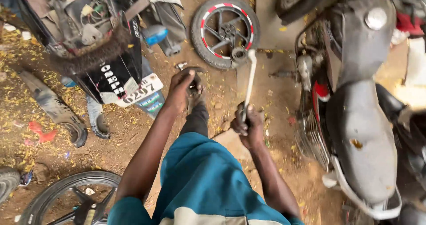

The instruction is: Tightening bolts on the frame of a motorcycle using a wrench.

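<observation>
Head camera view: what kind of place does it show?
Probably an outdoor motorcycle repair yard: a loose wheel lies on the dirt ground, a grey motorcycle stands nearby, and the right hand holds a long metal tool.

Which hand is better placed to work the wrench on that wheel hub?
Right, probably. The right hand already grips the long wrench, whose head sits by the wheel hub. The left hand holds a small dark part.

bare dirt floor [133, 132] strewn with yellow petals, in daylight. a grey motorcycle [364, 118] stands at right, a dismantled black one [88, 34] upper left (wiring exposed); a red-striped wheel [225, 30] lies flat.
</observation>
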